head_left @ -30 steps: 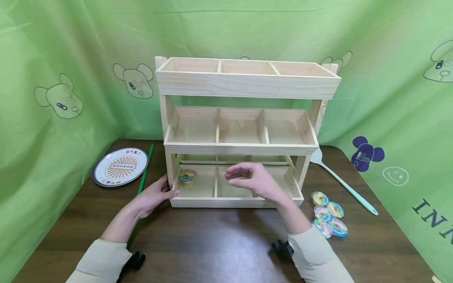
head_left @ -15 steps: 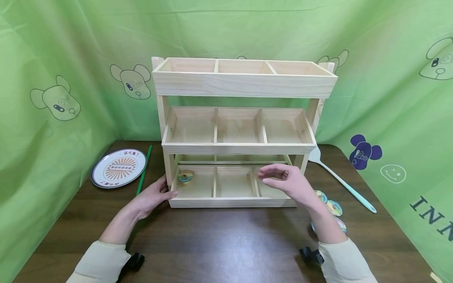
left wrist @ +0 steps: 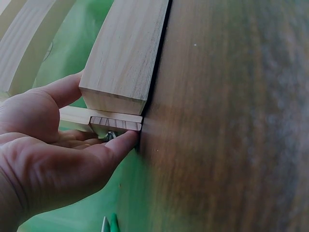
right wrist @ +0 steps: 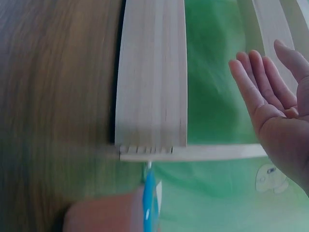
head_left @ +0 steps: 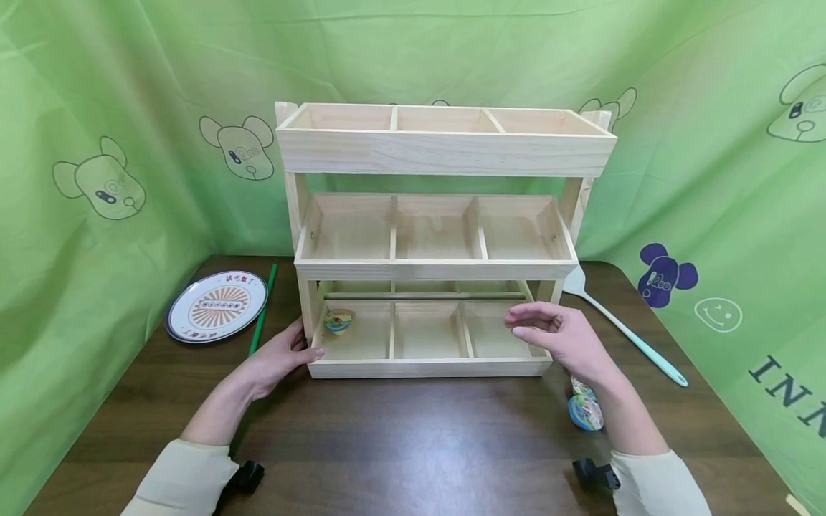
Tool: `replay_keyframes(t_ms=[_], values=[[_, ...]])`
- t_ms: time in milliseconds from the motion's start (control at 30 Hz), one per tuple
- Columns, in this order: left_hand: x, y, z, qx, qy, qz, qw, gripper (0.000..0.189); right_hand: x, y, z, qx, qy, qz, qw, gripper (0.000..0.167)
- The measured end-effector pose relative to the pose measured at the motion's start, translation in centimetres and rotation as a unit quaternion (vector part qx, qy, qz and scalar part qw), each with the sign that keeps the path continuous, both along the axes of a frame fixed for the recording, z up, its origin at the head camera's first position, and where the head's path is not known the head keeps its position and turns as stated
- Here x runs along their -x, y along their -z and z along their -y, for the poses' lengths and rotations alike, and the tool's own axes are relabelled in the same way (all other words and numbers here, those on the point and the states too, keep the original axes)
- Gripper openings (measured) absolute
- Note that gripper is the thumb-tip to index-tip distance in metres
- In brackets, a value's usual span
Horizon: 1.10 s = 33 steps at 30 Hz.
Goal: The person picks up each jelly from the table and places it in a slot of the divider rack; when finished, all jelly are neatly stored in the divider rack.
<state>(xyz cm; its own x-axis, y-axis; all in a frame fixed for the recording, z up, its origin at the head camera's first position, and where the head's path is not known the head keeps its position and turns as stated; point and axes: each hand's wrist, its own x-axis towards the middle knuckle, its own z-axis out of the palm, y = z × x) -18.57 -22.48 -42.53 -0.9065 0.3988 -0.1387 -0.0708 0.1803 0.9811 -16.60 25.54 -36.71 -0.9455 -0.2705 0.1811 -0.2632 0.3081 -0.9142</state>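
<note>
A three-tier wooden shelf stands on the dark table, each tier split into three compartments. My left hand grips its lower left corner; the left wrist view shows the thumb and fingers on either side of the wooden end. A small jelly cup with a printed lid lies in the bottom tier's left compartment. Over the bottom tier's right end hovers my right hand, fingers loosely bent, holding nothing. More jelly cups on the table are partly covered by my right forearm.
Left of the shelf lies a white plate with a dark rim, beside a green stick. A pale turquoise spatula lies to the right. A green printed curtain surrounds the table.
My right hand has moved right, from over the bottom tier's middle compartment to its right end, and its forearm now covers most of the loose jelly cups. My left hand has stayed put.
</note>
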Motion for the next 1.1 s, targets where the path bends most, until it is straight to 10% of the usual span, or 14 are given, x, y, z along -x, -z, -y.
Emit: replay_keyframes(t_ms=[667,1100], values=[[-0.1,-0.1,0.0,0.011,-0.003,0.004,0.9999,0.088,-0.3,1.5,-7.4,-0.028,0.052,0.017,0.9981,0.037],[-0.1,0.0,0.0,-0.002,0.001,-0.004,1.0000,0.086,-0.3,2.6,-11.7,-0.212,0.067,0.018,0.9747,0.042]])
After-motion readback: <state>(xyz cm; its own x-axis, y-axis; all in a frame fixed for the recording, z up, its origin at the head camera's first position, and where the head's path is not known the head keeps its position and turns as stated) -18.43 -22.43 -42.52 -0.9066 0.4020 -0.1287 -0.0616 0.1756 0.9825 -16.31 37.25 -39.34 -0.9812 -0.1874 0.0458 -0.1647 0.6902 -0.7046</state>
